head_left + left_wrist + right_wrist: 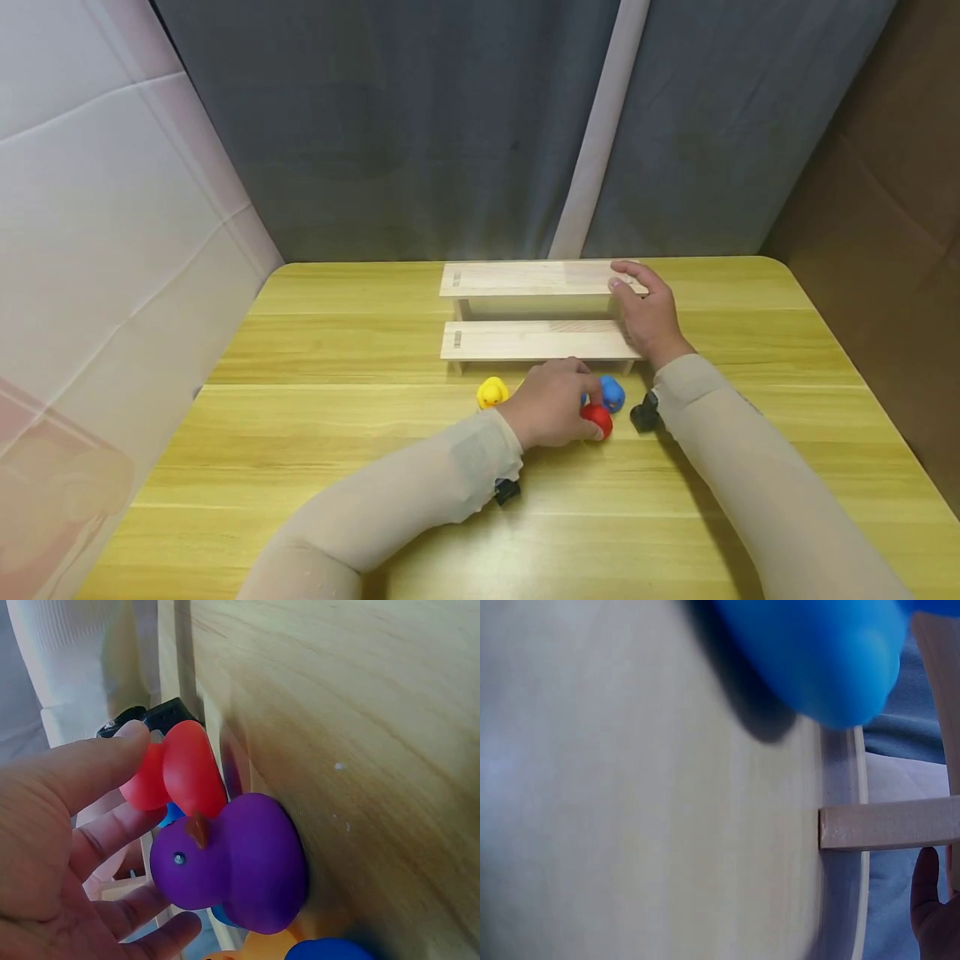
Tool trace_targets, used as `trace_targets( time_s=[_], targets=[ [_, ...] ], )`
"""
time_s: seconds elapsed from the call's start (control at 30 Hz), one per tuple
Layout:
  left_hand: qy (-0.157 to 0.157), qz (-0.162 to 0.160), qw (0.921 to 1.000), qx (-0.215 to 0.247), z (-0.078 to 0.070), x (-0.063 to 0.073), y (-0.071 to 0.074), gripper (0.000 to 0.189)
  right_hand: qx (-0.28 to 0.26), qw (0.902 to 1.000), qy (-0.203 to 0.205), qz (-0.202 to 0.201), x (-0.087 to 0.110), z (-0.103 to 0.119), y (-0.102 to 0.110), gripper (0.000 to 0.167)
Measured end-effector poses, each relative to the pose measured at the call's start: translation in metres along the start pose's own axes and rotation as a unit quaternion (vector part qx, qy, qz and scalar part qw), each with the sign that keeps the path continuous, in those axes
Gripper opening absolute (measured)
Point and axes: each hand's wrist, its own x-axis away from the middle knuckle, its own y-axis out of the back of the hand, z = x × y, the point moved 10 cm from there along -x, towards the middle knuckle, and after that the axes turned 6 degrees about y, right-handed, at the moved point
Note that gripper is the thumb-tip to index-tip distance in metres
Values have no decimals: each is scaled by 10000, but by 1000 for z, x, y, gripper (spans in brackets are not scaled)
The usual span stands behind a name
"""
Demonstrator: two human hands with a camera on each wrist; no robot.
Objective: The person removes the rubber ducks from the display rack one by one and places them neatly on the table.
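My left hand pinches a red rubber duck between thumb and fingers, low over the table. Beside those fingers is a purple duck, hidden by the hand in the head view. A blue duck sits just behind the red one, and a yellow duck lies left of the hand. My right hand grips the right end of the upper board of a two-tier wooden shelf, thumb and forefinger at the board. Its other fingers are mostly hidden.
The shelf's lower board stands right behind the ducks. The wooden table ends at a grey curtain, with a white panel on the left and a brown one on the right. Black cameras hang under both wrists.
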Motion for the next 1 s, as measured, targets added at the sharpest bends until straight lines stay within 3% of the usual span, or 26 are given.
trace_targets(
  time_s=[0.47, 0.7, 1.0],
  targets=[
    [189, 198, 9995, -127, 4, -1, -6, 26, 8, 10000, -47, -43, 1, -2, 0, 40],
    [220, 272, 9994, -53, 4, 1, -6, 25, -50, 10000, 27, -74, -10, -32, 1, 39],
    [238, 282, 9992, -134, 4, 1, -8, 27, 113, 9998, 163, -97, -9, -36, 3, 40]
  ],
)
